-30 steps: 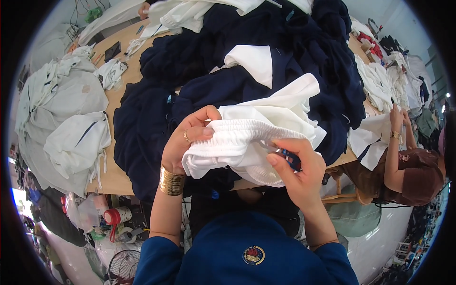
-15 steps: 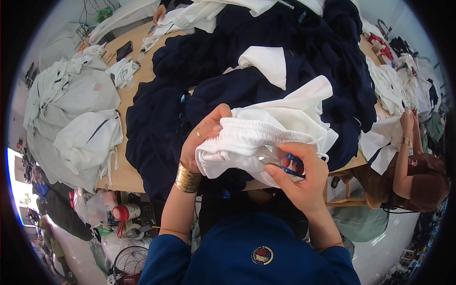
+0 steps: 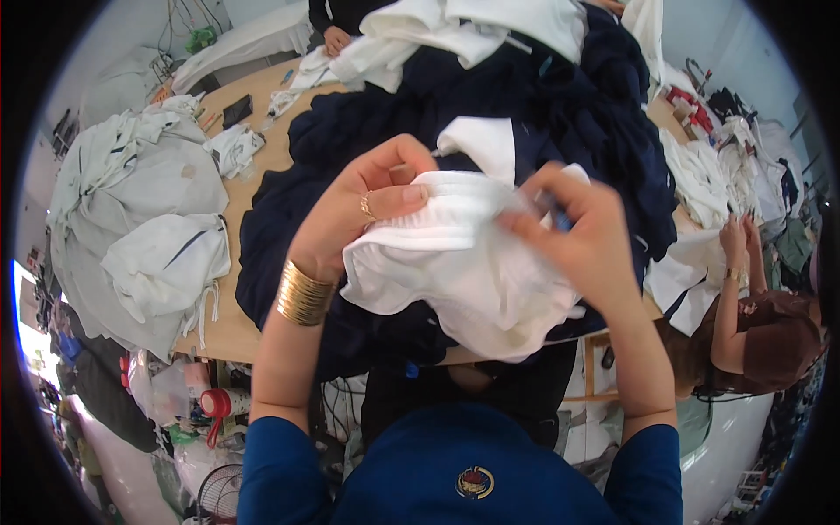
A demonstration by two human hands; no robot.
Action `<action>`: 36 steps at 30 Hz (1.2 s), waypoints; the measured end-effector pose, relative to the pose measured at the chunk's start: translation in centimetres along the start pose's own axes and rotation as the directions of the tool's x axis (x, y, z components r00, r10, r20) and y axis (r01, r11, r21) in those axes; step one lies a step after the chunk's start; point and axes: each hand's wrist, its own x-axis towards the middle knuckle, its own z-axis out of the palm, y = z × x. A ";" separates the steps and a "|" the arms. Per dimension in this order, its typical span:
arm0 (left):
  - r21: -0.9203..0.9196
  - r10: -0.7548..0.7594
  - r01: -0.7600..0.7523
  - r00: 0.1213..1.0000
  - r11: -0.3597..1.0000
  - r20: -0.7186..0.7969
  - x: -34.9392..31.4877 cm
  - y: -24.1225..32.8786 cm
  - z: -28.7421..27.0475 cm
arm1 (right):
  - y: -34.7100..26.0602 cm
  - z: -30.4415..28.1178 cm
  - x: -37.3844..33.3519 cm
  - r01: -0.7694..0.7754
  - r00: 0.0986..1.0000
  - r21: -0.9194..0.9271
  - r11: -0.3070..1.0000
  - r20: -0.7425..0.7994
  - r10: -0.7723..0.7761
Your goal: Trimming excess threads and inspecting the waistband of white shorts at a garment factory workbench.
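A white garment (image 3: pixel 455 262) with a gathered elastic waistband hangs above the navy cloth, its lower part draping toward me. My left hand (image 3: pixel 372 201), with a ring and a wide gold bracelet on the wrist, is closed on the left end of the waistband, thumb on top. At the waistband's right end, my right hand (image 3: pixel 591 232) is curled and blurred by motion. A bit of blue from the small thread snips (image 3: pixel 560 220) shows among its fingers; their blades cannot be made out. Whether those fingertips also pinch the cloth is unclear.
Navy cloth (image 3: pixel 280 227) is heaped over the table (image 3: pixel 229 289). Pale garments (image 3: pixel 131 219) are piled at left, white ones at the far side. A person's hand (image 3: pixel 336 40) rests at the far edge; another person in brown (image 3: pixel 761 346) handles white cloth at right.
The waistband has turned, its gathered face now toward me and its opening no longer showing. Both hands have moved up and slightly apart. The snips, plainly visible before, are now mostly hidden.
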 end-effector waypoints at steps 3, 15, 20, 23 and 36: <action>0.327 0.010 -0.010 1.000 0.945 0.002 1.2 3.8 1.2 | -0.6 -2.9 3.4 0.175 0.965 0.244 0.954 -0.233 -0.117; 0.928 0.122 0.153 0.971 0.340 -0.205 2.0 11.2 -2.1 | -1.6 -9.1 6.8 0.247 0.888 0.083 0.965 -0.418 -0.191; 0.930 0.113 0.153 0.973 0.335 -0.200 3.4 12.5 -2.0 | -0.5 -10.5 6.3 0.201 0.889 0.181 0.963 -0.446 -0.101; 0.956 0.129 0.111 0.980 0.271 -0.150 4.3 12.8 -1.5 | -0.6 -11.0 5.7 0.140 0.878 0.292 0.946 -0.479 0.018; 0.952 0.091 0.220 0.966 0.211 -0.244 6.8 15.2 -1.2 | 3.7 -17.2 3.7 0.195 0.741 0.194 0.961 -0.672 -0.014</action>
